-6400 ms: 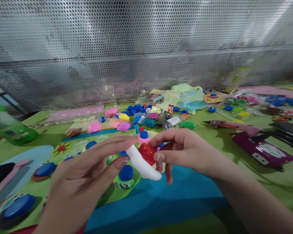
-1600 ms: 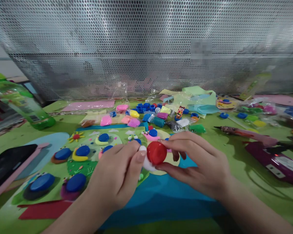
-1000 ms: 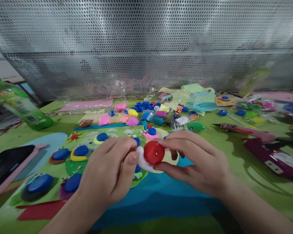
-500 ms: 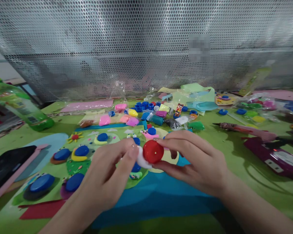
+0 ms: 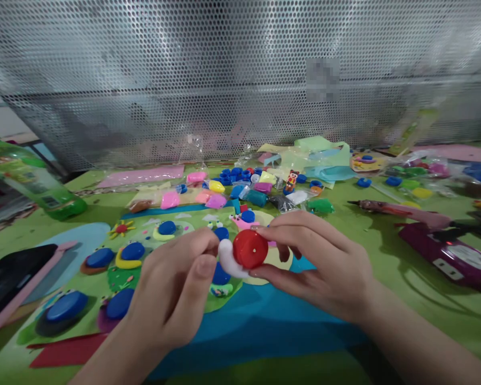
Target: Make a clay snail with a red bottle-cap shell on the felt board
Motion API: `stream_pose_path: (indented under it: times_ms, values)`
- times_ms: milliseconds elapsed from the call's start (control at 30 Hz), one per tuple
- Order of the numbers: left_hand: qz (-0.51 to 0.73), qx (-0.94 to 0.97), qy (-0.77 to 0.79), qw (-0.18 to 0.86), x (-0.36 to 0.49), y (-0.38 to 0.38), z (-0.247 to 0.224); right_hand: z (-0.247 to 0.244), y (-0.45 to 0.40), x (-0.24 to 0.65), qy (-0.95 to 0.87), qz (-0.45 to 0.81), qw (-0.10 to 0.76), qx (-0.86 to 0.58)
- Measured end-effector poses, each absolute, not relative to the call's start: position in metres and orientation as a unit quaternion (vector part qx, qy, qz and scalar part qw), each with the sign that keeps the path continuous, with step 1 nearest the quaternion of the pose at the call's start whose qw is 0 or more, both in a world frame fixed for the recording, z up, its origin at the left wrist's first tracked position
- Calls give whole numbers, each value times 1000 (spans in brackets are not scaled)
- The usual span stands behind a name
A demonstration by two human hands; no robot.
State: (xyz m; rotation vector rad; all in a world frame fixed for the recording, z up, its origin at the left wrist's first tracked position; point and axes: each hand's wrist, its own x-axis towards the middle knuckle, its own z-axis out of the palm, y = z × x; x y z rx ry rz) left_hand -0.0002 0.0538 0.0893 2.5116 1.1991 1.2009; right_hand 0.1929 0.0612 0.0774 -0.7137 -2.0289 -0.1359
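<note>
My right hand (image 5: 318, 262) pinches a round red bottle cap (image 5: 250, 249) between thumb and fingers, its small pale centre spot facing me. Along the cap's left and lower side curves a roll of white modelling clay (image 5: 229, 261), its rounded end standing up at the left. My left hand (image 5: 180, 283) is just left of the clay, fingers loosely bent and thumb a little apart, holding nothing visible. Beneath both hands lies a coloured paper picture (image 5: 240, 331) bearing several clay snails with blue cap shells, among them a yellow snail (image 5: 130, 255) and a pink one (image 5: 246, 218).
Bagged clay (image 5: 215, 200) and several blue caps (image 5: 234, 174) are spread along the back. A green bottle (image 5: 36, 179) and a dark phone (image 5: 16, 275) are at left. A purple glue gun (image 5: 444, 256) with a cord lies right. A perforated metal panel (image 5: 224, 80) stands behind.
My left hand has let go of the white clay and drawn slightly left, exposing the clay's rounded end. My right hand keeps hold of the red cap. The view has shifted slightly.
</note>
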Motion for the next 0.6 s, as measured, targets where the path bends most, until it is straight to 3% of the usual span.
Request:
stream_pose_path:
  times_ms: [333, 600]
  values:
    - [358, 851, 381, -48, 3, 56, 92, 76, 62, 192, -837, -31, 476, -268]
    - [408, 754, 468, 216, -2, 57, 82, 74, 62, 192, -843, -49, 470, -256]
